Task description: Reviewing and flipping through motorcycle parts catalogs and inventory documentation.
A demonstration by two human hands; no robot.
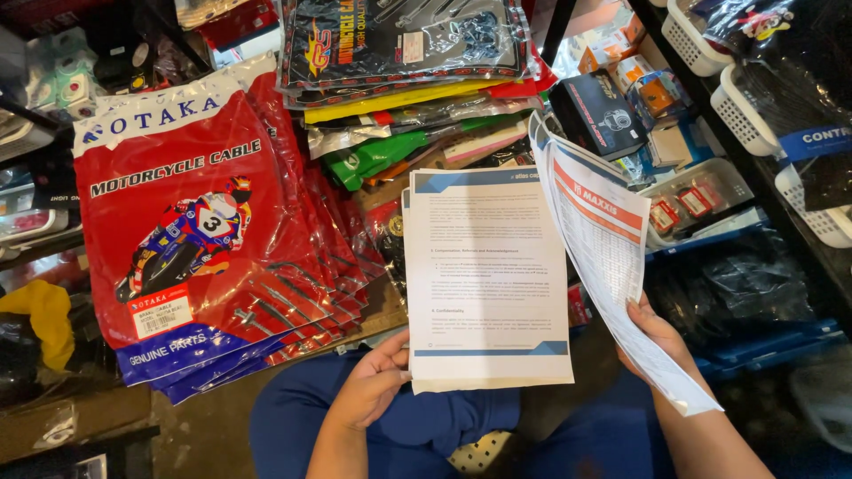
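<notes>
My left hand [371, 385] grips the lower left edge of a small stack of white printed sheets [486, 275] with blue header and footer bands, held flat over my lap. My right hand [654, 337] holds a second bundle of printed pages [603, 248], with an orange band near the top, turned on edge and angled to the right. The two sets of paper are apart, side by side. Blue fabric [444, 417] covers my lap under the sheets.
A fanned pile of red and blue plastic cable packets [204, 231] lies to the left. More packaged parts [399, 53] are stacked behind. White baskets [745, 106] and small boxes [603, 111] fill shelves at right; a wooden surface edge [80, 417] is lower left.
</notes>
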